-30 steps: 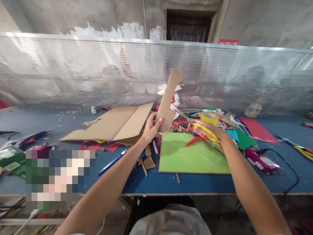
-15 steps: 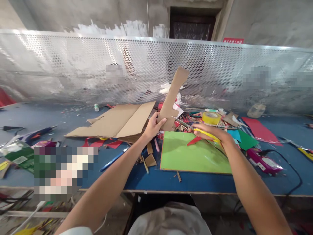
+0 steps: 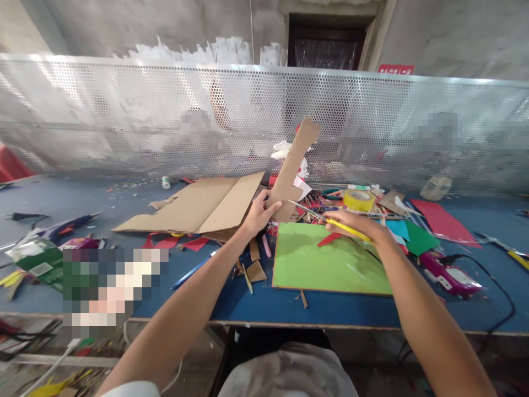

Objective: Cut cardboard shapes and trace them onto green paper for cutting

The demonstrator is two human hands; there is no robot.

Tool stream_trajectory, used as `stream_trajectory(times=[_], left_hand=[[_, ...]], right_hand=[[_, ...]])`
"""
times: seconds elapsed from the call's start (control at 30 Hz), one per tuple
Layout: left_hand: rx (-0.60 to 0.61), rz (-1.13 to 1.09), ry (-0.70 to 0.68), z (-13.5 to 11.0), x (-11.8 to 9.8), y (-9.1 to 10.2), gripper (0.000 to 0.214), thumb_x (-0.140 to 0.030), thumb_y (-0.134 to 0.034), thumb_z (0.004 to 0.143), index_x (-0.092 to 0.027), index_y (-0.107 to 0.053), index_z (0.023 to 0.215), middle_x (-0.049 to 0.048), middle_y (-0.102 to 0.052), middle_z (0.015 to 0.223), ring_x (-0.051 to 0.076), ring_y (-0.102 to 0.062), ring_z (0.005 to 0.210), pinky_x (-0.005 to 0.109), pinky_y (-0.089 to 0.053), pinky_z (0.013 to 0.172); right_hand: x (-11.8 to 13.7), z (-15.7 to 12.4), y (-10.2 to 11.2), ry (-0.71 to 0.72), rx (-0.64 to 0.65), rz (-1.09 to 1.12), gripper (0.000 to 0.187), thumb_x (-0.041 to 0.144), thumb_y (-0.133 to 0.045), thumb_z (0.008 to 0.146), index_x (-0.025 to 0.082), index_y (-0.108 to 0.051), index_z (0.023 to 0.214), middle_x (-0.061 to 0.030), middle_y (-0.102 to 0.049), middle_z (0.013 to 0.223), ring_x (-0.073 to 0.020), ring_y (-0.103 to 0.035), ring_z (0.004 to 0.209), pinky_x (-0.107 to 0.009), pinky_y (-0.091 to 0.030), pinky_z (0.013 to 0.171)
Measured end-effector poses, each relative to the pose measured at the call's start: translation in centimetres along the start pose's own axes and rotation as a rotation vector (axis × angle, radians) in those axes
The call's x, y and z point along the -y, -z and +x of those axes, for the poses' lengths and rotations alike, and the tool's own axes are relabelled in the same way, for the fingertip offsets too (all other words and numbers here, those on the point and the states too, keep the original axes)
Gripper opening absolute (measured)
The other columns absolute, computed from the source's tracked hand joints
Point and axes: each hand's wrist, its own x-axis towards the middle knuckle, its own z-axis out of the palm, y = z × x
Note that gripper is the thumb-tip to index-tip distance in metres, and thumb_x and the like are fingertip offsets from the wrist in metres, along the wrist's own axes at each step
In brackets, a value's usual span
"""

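My left hand [image 3: 261, 214] pinches the lower end of a long strip of brown cardboard [image 3: 293, 160], which it holds up at a slant above the table. In my right hand [image 3: 347, 221] is a pair of scissors [image 3: 339, 225] with yellow handles, its blades pointing left at the strip's lower right edge. Whether the blades are parted cannot be made out. Below my right hand lies a green sheet [image 3: 326, 264] with a small red scrap [image 3: 329, 239] on it. A large folded cardboard sheet [image 3: 190, 207] rests left of my left hand.
Yellow tape [image 3: 359, 199] sits behind my right hand among many sticks and scraps. To the right are a red sheet [image 3: 440, 220], a purple corded device [image 3: 450, 275] and another pair of scissors [image 3: 510, 251]. A perforated metal screen [image 3: 144, 121] runs along the back.
The scissor blades have shifted slightly left and lower against the cardboard strip. Both hands keep their grips, and the whole view has moved a little.
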Motion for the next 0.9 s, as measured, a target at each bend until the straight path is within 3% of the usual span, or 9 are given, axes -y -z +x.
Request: stream_trajectory(times=[0.17,0.67,0.9], left_hand=[[0.01,0.01,0.01,-0.1,-0.1,0.0,0.058,-0.06,-0.082,0.078,-0.022,-0.051,0.111,0.0016,-0.073,0.086,0.02,-0.073,0.071,0.031,-0.059,0.059],[0.006,0.018,0.009,0.2,0.2,0.4,0.061,-0.059,-0.083,0.078,-0.022,-0.054,0.116,0.0031,-0.076,0.09,0.022,-0.074,0.074,0.033,-0.061,0.061],[0.009,0.024,-0.044,0.3,0.3,0.6,0.06,-0.058,-0.083,0.078,-0.02,-0.055,0.116,0.0053,-0.077,0.096,0.024,-0.076,0.082,0.035,-0.064,0.07]], right_hand=[[0.1,0.1,-0.1,-0.022,0.022,-0.007,0.039,0.054,-0.063,0.092,0.021,-0.074,0.111,-0.009,-0.077,0.106,-0.0295,-0.069,0.094,-0.035,-0.05,0.078],[1.0,0.5,-0.6,-0.012,0.025,0.004,0.038,0.054,-0.061,0.094,0.019,-0.07,0.106,-0.0086,-0.075,0.099,-0.0249,-0.067,0.083,-0.032,-0.045,0.072],[0.4,0.9,-1.0,-0.063,0.023,0.001,0.036,0.05,-0.064,0.092,0.018,-0.072,0.108,-0.0078,-0.075,0.099,-0.026,-0.068,0.087,-0.032,-0.045,0.073]])
